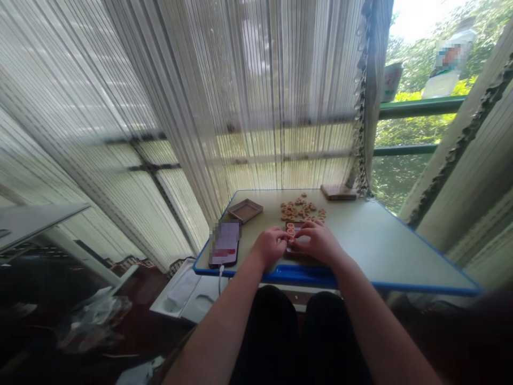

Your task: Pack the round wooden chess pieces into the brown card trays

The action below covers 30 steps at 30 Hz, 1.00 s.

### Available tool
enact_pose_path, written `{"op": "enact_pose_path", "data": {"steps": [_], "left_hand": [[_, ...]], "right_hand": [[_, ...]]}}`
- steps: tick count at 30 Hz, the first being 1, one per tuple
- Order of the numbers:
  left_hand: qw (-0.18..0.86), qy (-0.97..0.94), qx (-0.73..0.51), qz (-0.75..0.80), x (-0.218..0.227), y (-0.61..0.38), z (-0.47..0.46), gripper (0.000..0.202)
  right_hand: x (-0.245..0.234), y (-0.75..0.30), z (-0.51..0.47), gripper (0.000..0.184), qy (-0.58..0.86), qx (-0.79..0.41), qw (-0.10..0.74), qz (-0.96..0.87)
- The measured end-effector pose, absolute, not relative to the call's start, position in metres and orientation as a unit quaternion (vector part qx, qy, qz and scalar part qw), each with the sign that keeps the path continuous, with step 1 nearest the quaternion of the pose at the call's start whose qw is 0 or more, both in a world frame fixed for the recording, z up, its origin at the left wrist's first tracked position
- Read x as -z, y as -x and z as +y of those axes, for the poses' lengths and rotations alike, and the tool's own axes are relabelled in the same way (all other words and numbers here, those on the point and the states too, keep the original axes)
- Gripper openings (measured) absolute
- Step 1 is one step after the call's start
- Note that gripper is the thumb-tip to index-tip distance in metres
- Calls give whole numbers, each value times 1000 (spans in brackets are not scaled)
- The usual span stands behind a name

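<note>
Both my hands rest close together on a small grey table with a blue rim (385, 240). My left hand (271, 244) is curled, fingertips touching small round wooden discs (290, 229) lined up in a dark tray (298, 247) under my hands. My right hand (318, 240) is also curled, fingers bent down over the same tray. What either hand pinches is too small to make out. A loose heap of round wooden discs (301, 208) lies just beyond my hands.
A phone (225, 243) with a lit screen and a white cable lies at the table's left. An empty brown box lid (245, 209) sits behind it, a flat brown box (339, 192) at the far edge. Striped curtains hang behind; an open window is at right.
</note>
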<state>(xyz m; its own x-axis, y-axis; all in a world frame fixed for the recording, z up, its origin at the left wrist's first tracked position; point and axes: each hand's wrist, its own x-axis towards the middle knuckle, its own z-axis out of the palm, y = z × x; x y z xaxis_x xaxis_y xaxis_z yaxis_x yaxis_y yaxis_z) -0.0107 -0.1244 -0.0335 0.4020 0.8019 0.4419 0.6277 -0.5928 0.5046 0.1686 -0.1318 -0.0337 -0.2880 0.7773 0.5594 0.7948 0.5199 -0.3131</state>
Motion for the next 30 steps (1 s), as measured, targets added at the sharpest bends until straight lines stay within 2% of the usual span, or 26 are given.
{"op": "enact_pose_path", "data": {"steps": [30], "left_hand": [[102,-829,-339,432,33,10,-124,29]], "right_hand": [[37,-169,-129,19,502,4,339,-796]]}}
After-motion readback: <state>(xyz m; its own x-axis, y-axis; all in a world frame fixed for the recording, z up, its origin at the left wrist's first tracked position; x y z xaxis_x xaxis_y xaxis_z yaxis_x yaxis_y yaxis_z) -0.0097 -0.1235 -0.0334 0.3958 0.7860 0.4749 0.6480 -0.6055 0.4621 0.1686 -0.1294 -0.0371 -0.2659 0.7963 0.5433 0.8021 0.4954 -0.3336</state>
